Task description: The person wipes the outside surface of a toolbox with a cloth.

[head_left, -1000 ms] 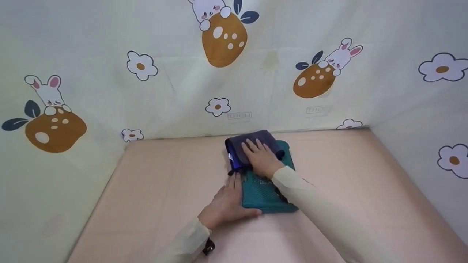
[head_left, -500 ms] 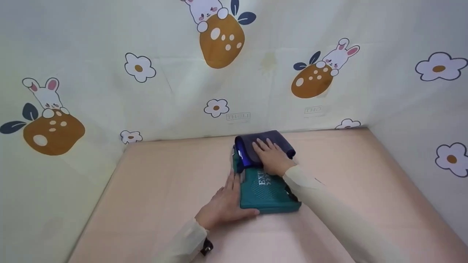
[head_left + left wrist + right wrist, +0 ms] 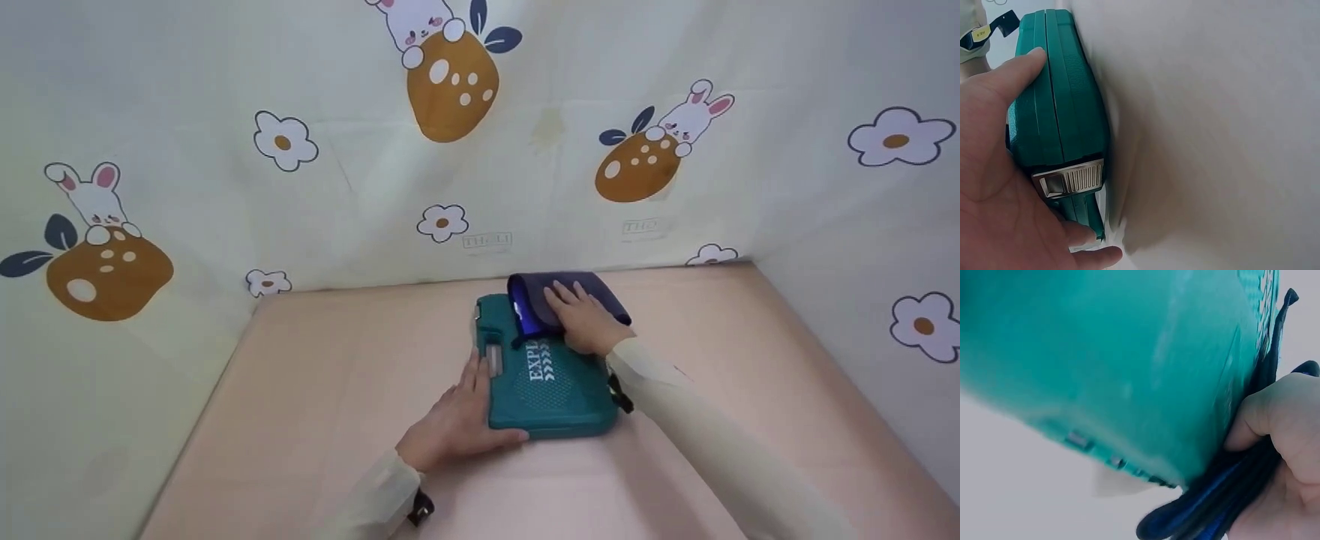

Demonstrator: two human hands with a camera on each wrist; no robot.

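A green hard plastic case (image 3: 551, 401) with white lettering lies flat on the table. Along its left side, where the handle is, my left hand (image 3: 457, 420) braces it with straight fingers, the thumb stretched along the near edge. The left wrist view shows a silver latch (image 3: 1068, 179) beside that palm. On the case's far right part sits a folded dark cloth (image 3: 536, 300), blue on its inner side. My right hand (image 3: 589, 322) lies over the cloth with fingers spread. In the right wrist view, the right thumb (image 3: 1247, 422) hooks the layered cloth edge against the palm.
A pale pinkish table cover (image 3: 337, 382) spreads around the case. Just behind the case rises a cream curtain wall (image 3: 360, 187) printed with rabbits and flowers, with more of it at both sides. A dark strap (image 3: 421, 508) hangs from the left wrist.
My right hand has slid the folded cloth rightward across the case, uncovering its handle, far left corner and lettering. The left hand has stayed at the case's left side.
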